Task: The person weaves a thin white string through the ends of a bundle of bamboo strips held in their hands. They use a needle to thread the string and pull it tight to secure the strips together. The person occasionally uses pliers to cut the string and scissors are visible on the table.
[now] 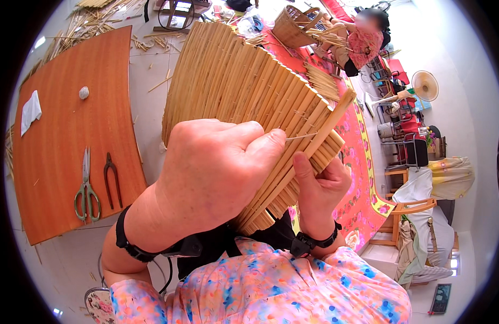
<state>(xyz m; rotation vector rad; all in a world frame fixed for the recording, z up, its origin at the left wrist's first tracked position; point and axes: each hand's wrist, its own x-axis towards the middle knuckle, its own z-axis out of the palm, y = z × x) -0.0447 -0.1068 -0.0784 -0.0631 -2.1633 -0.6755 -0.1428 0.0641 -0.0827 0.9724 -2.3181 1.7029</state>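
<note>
A mat of pale yellow reed-like stalks (228, 75), bound side by side with thread, slants across the middle in front of me. My left hand (217, 162) is closed over it, thumb and forefinger pinching a thin pale thread (302, 136). That thread runs right from the fingertips across the last stalks. My right hand (322, 183) is closed around the mat's right edge, its thumb pressed on a flat strip (330, 123) lying along that edge. The left hand hides part of the mat, and the right fingers are partly hidden behind the stalks.
At left, an orange-brown board (60, 129) carries green-handled scissors (86, 194), dark pliers (112, 181), a twine ball (84, 93) and a white cloth (31, 112). Loose stalks (79, 32) lie beyond. Another person (365, 43) sits far right near a wicker basket (295, 27).
</note>
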